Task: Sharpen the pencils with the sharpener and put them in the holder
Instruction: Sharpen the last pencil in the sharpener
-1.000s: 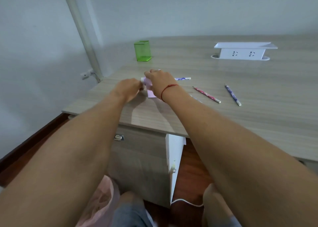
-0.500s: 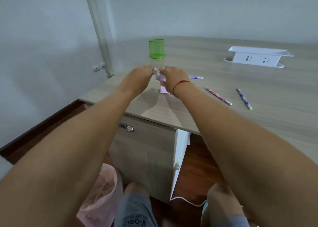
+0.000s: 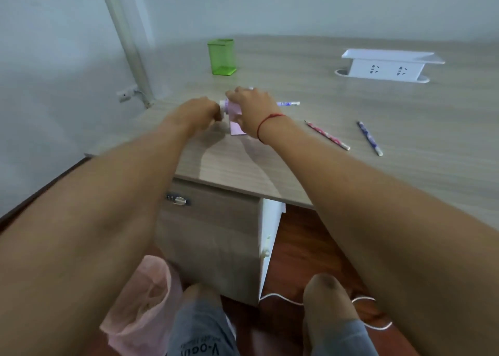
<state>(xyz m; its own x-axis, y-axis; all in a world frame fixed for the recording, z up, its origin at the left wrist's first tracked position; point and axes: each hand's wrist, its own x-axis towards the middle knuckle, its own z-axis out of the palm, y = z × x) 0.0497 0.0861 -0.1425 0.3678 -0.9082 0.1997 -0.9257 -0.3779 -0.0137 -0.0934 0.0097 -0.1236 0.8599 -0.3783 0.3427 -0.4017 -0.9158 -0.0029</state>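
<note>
A small pink sharpener (image 3: 234, 123) stands on the wooden desk (image 3: 405, 145), mostly covered by my hands. My right hand (image 3: 252, 110) grips its body from above. My left hand (image 3: 199, 112) is curled at its left end, at a white part; what the fingers hold is hidden. A blue patterned pencil (image 3: 288, 103) sticks out to the right behind my right hand. Two more pencils lie on the desk to the right, a pink one (image 3: 327, 135) and a blue one (image 3: 369, 138). The green translucent holder (image 3: 221, 56) stands at the back left, apart from both hands.
A white socket box (image 3: 386, 65) sits at the back right of the desk. Below the desk are a drawer cabinet (image 3: 216, 220), a pink-bagged bin (image 3: 140, 309), a white cable (image 3: 280, 299) and my knees. A grey pipe (image 3: 127, 40) runs up the left wall.
My left hand has shifted slightly at the sharpener's left end, from a raised position to lower and curled. My right hand stays on the sharpener. The camera view has moved a little.
</note>
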